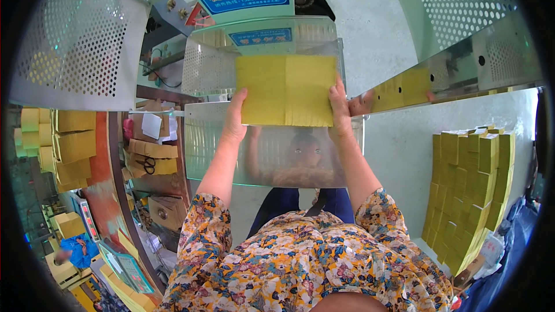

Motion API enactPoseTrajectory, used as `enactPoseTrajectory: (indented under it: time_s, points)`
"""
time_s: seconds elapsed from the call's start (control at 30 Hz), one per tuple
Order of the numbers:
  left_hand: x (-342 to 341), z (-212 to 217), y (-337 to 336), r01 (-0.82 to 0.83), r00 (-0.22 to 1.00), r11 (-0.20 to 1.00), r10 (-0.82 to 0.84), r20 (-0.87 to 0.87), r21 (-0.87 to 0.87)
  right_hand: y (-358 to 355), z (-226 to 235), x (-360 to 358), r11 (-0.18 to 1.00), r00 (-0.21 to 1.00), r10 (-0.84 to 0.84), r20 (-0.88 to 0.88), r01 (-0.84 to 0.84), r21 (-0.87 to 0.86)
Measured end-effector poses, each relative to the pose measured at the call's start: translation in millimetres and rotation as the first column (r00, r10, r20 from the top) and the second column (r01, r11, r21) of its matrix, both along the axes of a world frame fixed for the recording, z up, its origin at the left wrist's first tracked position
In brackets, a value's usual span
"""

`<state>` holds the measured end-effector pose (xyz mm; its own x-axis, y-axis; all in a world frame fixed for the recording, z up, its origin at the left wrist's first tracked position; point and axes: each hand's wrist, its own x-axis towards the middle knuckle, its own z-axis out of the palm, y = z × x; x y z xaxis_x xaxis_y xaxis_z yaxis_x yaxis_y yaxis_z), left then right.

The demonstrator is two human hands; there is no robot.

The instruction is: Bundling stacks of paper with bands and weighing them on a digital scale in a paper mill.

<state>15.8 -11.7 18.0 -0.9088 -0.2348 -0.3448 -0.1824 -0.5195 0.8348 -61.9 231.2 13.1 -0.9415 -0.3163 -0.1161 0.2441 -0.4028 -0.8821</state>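
A thick stack of yellow paper sheets [287,90] lies flat at 12 o'clock, its long axis crosswise, clamped by the left hand [235,120] and right hand [339,110] on a steel machine table [272,156]; more yellow stacks [469,182] stand at 3 o'clock.

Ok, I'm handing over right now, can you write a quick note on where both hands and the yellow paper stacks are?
Left hand: grips the left edge of the thick yellow paper stack.
Right hand: grips the stack's right edge.
The stack is held flat against the shiny metal table of the green machine.
Done: many bundled yellow stacks piled on the floor at right; more bundles on the shelf at left.
Left: this stack is still in hand, not released; black scissors lie unused at left.
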Motion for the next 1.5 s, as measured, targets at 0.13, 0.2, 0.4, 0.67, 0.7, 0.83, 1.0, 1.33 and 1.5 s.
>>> enactPoseTrajectory:
  time_s: [0.13, 0.2, 0.4, 0.67, 0.7, 0.83, 1.0, 1.33, 1.5]
  points:
    - [1, 1, 2, -0.006, 1.000, 1.000, 0.006, -0.001, 0.008, 2, -14, -1, 0.991, 0.999, -0.036, -0.035, 0.040, 0.125]
    - [2, 1, 4, 0.005, 1.000, 1.000, -0.005, -0.002, -0.006, 1, -15, 0, 0.995, 1.000, -0.031, -0.003, 0.032, 0.093]
    - [6, -6, 11, 0.001, 0.998, 1.000, -0.002, -0.059, -0.016, 2, -34, -7, 0.999, 0.999, -0.034, -0.040, 0.036, 0.036]
    - [0, -2, 11, 0.114, 0.990, 0.993, -0.117, -0.085, -0.035, 6, -41, -6, 0.997, 0.997, -0.065, 0.039, 0.063, 0.042]
    - [0, -2, 9, 0.135, 0.985, 0.989, -0.141, -0.100, -0.060, 2, -39, -6, 0.996, 0.992, -0.074, 0.101, 0.069, 0.061]
    - [-6, -1, 12, 0.168, 0.982, 0.984, -0.172, -0.084, -0.054, 7, -39, -3, 0.996, 0.981, -0.012, 0.193, 0.029, -0.084]
    - [-11, -1, 16, 0.122, 0.992, 0.992, -0.123, -0.038, -0.016, 2, -35, -5, 0.966, 0.961, -0.260, 0.096, 0.260, 0.014]
    - [-8, 2, 4, 0.142, 0.989, 0.981, -0.147, -0.032, -0.136, -3, 9, 5, 0.993, 0.995, -0.087, -0.040, 0.089, 0.072]
    - [5, 9, 10, 0.160, 0.987, 0.966, -0.162, 0.005, -0.202, 2, -26, -8, 0.985, 0.994, 0.053, -0.091, -0.036, 0.171]
